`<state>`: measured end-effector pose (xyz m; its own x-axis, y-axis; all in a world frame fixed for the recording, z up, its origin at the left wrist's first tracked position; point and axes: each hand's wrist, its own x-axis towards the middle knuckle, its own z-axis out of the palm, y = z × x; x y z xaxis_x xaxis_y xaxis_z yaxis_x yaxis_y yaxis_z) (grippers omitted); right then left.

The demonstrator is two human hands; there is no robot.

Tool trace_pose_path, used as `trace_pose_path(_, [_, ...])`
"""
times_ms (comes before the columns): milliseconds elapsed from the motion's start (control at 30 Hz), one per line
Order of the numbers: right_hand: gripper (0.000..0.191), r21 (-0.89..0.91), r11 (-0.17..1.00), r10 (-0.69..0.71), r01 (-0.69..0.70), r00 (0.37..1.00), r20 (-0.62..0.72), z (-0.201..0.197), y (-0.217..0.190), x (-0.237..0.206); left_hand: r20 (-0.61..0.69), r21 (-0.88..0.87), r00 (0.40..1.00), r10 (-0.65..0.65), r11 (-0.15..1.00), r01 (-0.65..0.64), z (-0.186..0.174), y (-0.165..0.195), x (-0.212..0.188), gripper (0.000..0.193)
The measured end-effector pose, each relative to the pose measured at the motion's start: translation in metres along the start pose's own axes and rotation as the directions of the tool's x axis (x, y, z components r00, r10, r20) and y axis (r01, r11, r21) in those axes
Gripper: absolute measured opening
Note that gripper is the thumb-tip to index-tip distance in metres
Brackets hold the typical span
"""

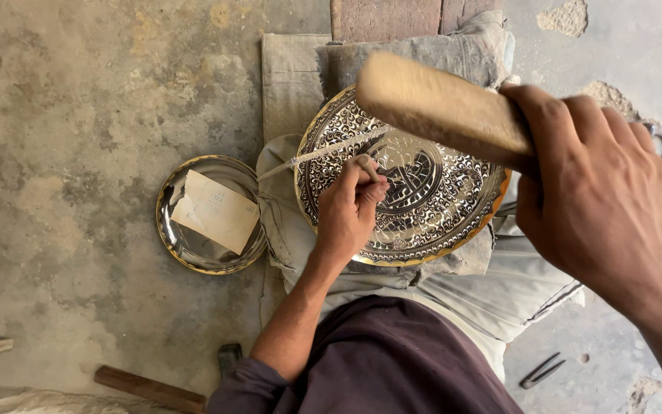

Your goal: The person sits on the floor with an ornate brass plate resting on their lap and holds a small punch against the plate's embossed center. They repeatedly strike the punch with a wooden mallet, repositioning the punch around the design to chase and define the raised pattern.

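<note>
On the concrete floor at left lies a small shiny dish [210, 215] holding paper; beside it the left hand [350, 211] pinches a chisel [367, 166] against the engraved brass plate [438, 207], while the right hand [595, 195] grips a raised wooden mallet [442, 103].

A round brass plate [423, 192] densely engraved with black scrollwork lies tilted on grey cloth padding. A small chisel [368, 167] stands on its centre; a thick wooden mallet [438, 107] hangs above.
</note>
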<state>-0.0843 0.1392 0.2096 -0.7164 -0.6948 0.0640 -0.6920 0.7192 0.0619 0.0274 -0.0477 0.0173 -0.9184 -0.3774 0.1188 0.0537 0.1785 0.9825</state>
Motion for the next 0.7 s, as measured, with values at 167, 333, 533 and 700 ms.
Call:
trace_pose_path(167, [0.046,0.191,0.942,0.247,-0.275,0.956,0.158,0.040,0.025,-0.045,-0.042,-0.128,0.998,0.045,0.991,-0.050,-0.029,0.011,-0.005,0.011])
trace_pose_path(333, [0.054,0.479,0.705,0.456,-0.524,0.851,0.260,0.110,0.022,-0.095,-0.252,-0.114,0.951,-0.180,0.981,0.155,-0.075,0.015,-0.029,0.027])
trace_pose_path(533, [0.052,0.671,0.446,0.635,-0.593,0.737,0.229,0.161,-0.005,-0.113,-0.064,-0.022,0.967,-0.247,0.969,0.246,-0.102,-0.031,-0.018,0.043])
trace_pose_path(700, [0.043,0.662,0.557,0.656,-0.502,0.754,0.020,0.162,0.020,-0.086,-0.158,-0.015,0.969,-0.188,0.982,0.188,-0.111,-0.035,-0.016,0.033])
